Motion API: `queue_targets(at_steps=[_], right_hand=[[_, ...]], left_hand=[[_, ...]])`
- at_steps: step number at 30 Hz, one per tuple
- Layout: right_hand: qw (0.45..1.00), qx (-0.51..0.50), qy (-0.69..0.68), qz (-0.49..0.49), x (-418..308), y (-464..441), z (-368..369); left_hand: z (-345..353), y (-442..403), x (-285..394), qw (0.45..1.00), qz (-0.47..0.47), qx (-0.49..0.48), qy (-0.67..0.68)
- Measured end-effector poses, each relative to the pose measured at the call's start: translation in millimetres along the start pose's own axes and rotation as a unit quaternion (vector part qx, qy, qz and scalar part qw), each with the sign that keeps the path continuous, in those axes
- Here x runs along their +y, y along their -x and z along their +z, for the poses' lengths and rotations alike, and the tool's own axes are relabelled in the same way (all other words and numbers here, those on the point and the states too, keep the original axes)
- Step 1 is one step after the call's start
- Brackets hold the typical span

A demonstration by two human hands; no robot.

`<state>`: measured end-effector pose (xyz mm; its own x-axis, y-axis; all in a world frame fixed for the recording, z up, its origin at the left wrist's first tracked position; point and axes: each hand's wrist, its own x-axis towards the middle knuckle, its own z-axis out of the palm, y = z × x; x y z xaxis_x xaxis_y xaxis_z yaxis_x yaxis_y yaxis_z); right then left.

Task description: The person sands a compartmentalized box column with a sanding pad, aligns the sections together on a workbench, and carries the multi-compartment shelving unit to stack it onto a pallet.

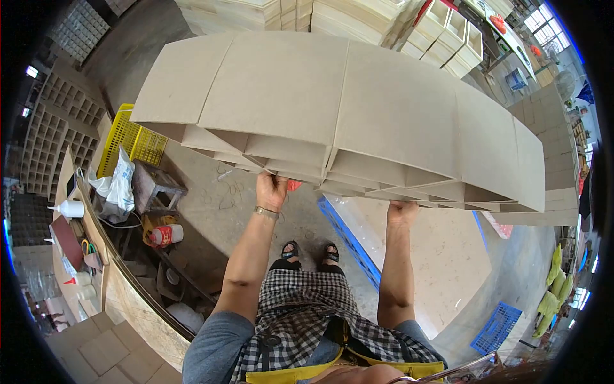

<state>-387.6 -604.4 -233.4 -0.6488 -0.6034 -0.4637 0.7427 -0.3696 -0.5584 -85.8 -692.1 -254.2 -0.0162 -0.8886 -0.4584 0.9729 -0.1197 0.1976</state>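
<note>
A large beige fibreboard compartment unit point(339, 109) is held up across the front of me. Its open cells face me, and a jointed board side is turned upward. My left hand point(273, 191), with a watch on the wrist, grips its lower edge left of the middle. Further right, my right hand point(403, 212) grips the same lower edge. The fingers of both hands are partly hidden by the unit. Below it, a board point(428, 262) lies on a blue pallet point(352, 243).
At left, a workbench point(137, 313) carries glue bottles point(70, 208) and scissors point(86, 247). A wooden stool point(155, 185) and a yellow crate point(121, 137) stand beyond it. A blue crate point(497, 328) lies at lower right. Stacked boxes point(441, 32) stand at the back.
</note>
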Motion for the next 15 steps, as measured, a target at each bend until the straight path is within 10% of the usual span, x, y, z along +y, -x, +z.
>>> queue_targets(at_steps=[15], right_hand=[[0.999,-0.016,-0.012,0.025,-1.2,-8.9,-5.5]], left_hand=[[-5.6,-4.6,-0.4,1.000,0.009,-0.002,-0.002]])
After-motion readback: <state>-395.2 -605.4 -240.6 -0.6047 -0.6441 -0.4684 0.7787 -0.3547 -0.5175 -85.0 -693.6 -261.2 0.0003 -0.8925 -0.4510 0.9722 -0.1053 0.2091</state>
